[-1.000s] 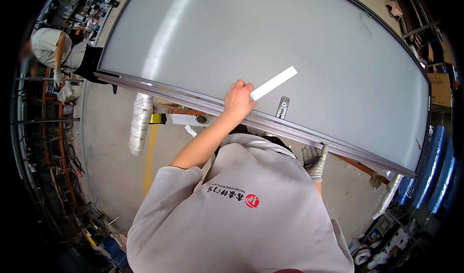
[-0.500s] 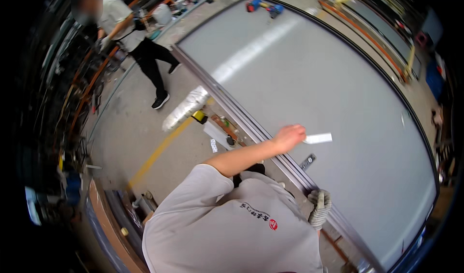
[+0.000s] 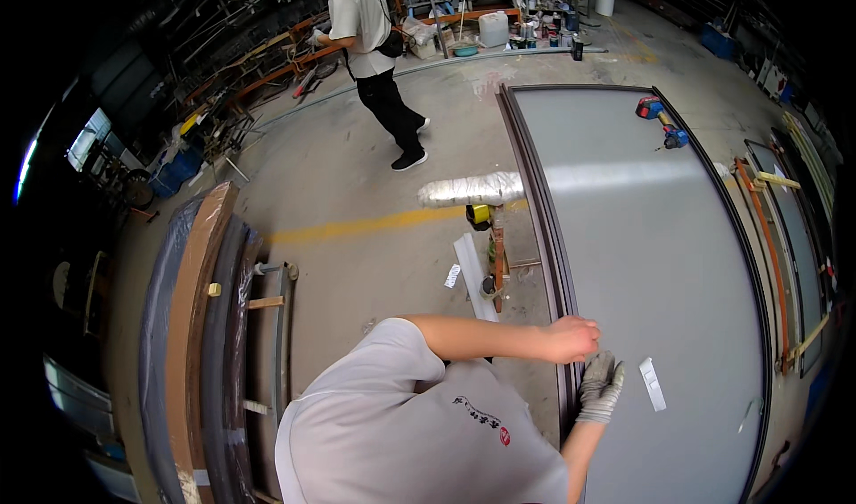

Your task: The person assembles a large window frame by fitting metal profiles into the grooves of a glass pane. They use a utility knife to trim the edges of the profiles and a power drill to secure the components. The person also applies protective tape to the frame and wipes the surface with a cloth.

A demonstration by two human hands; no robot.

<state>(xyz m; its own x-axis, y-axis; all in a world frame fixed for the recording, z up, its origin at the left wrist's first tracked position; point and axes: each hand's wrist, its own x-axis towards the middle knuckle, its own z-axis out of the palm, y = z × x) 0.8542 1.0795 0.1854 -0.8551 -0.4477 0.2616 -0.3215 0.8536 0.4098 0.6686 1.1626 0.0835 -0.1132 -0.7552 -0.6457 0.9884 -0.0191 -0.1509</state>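
A large framed panel (image 3: 642, 236) with a grey face and a dark metal frame lies flat in front of me on the right. My left hand (image 3: 571, 339), bare, is curled closed above the panel's near frame rail; what its fingers hold, if anything, is hidden. Just below it, my right hand (image 3: 602, 388) wears a pale knitted glove, its fingers pointing up and apart beside the rail. I see nothing in the glove. On the panel, to the right of both hands, rests a short white strip (image 3: 653, 384) with small rectangular marks, touched by neither.
Blue and red power drills (image 3: 664, 122) lie at the panel's far end. A foil-wrapped roll (image 3: 471, 189) and a yellow-black tape measure (image 3: 479, 216) sit left of the frame. Wrapped long profiles (image 3: 192, 343) stand at left. A person (image 3: 374, 67) walks on the floor beyond.
My left hand has left the white strip and come back to the rail beside my gloved right hand, which has come off the frame edge. My view has turned left.
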